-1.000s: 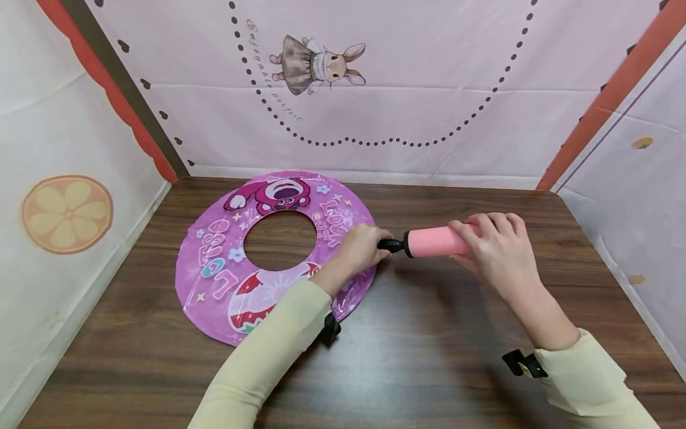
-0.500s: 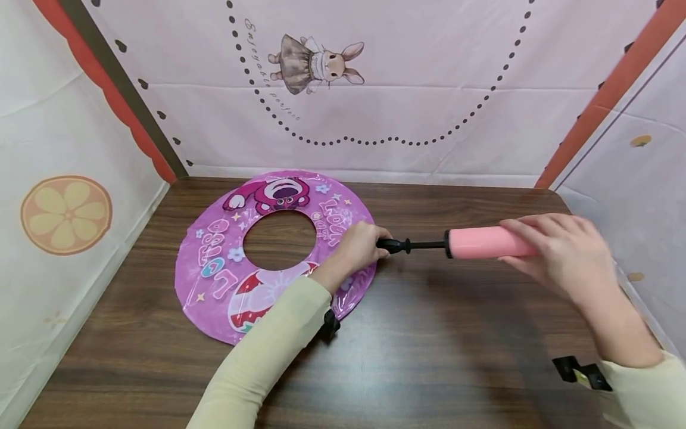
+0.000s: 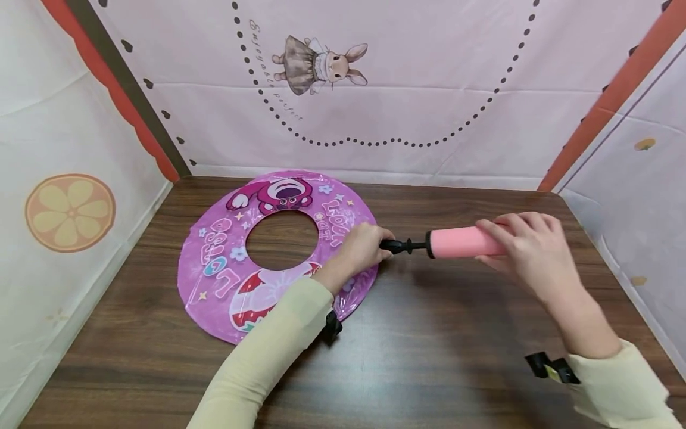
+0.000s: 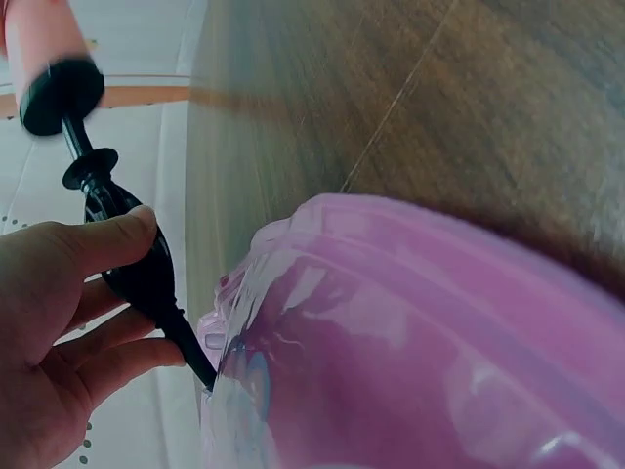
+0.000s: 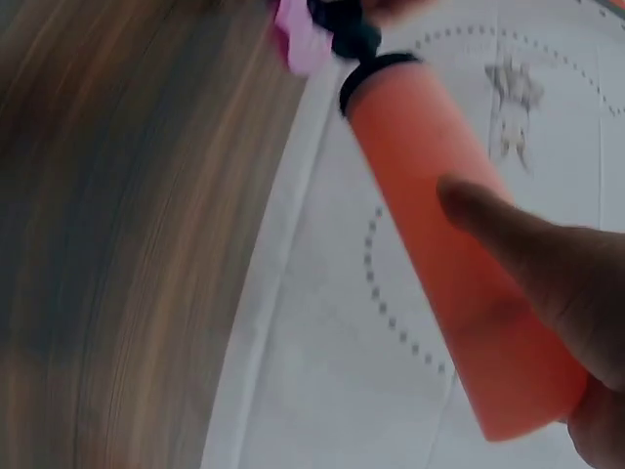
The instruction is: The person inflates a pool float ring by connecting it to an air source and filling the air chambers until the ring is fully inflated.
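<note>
A purple printed swim ring (image 3: 214, 256) lies on the table, puffed up in the left wrist view. My left hand (image 3: 363, 245) pinches the black handle (image 4: 146, 278) of a hand pump between thumb and fingers, over the ring's right side. The handle's thin tip meets the ring's edge beside a clear valve (image 4: 211, 339); how deep it sits is hidden. A short stretch of black rod (image 3: 420, 245) shows between handle and barrel. To the right, my right hand (image 3: 536, 253) grips the pump's pink barrel (image 3: 461, 242), held above the table and nearly level.
The brown wood-grain table (image 3: 429, 357) runs under everything. A pale printed cloth (image 3: 429, 71) stands as a wall along its back edge, with further cloth walls (image 3: 69, 286) at left and right. Dark camera mounts (image 3: 552, 367) sit at both wrists.
My right hand drew the pump barrel to the right, baring a long rod, then moved it partly back left, leaving less rod exposed. The left hand and swim ring stayed about in place.
</note>
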The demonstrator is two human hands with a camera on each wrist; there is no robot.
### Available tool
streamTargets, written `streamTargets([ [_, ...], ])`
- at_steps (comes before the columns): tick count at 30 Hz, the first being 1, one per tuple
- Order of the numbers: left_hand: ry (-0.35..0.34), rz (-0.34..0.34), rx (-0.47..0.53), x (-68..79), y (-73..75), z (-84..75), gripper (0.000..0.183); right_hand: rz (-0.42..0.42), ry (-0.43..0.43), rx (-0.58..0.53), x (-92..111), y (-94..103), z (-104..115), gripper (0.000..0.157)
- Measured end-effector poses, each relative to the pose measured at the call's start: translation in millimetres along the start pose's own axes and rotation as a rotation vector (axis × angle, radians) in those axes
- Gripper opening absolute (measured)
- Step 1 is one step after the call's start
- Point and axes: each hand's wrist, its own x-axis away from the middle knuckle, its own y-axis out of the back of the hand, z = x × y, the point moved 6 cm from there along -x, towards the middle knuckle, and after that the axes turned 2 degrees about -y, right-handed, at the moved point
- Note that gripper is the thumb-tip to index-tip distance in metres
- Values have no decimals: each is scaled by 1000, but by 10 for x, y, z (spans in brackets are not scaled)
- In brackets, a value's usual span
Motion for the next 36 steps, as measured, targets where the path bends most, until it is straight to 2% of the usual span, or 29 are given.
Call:
streamTargets([
  [2, 1, -13, 4, -2, -1, -4, 24, 5, -1, 14, -62, -88, 89, 51],
  [7, 2, -41, -1, -1, 5, -14, 23, 3, 4, 46, -117, -209, 231, 59],
  [13, 9, -8, -16, -9, -15, -23, 22, 25, -16, 31, -17, -213, 155, 51],
  [18, 33, 24, -12, -13, -24, 1, 23, 34, -40, 1, 80, -79, -20, 71],
  [26, 24, 29, 14, -10, -33, 11, 24, 28, -115, 47, 288, 377, -446, 84],
  [29, 29, 25, 24, -2, -30, 22, 24, 11, -127, 56, 328, 448, -504, 85],
  [32, 30, 28, 26, 5, -32, 18, 25, -4, -78, 32, 274, 338, -388, 79],
  [35, 17, 26, 15, 2, -37, -11, 26, 8, -35, 13, 169, 119, -190, 73],
  [36, 14, 23, 10, -1, -38, -22, 26, 17, -31, 6, 133, 48, -129, 66],
])
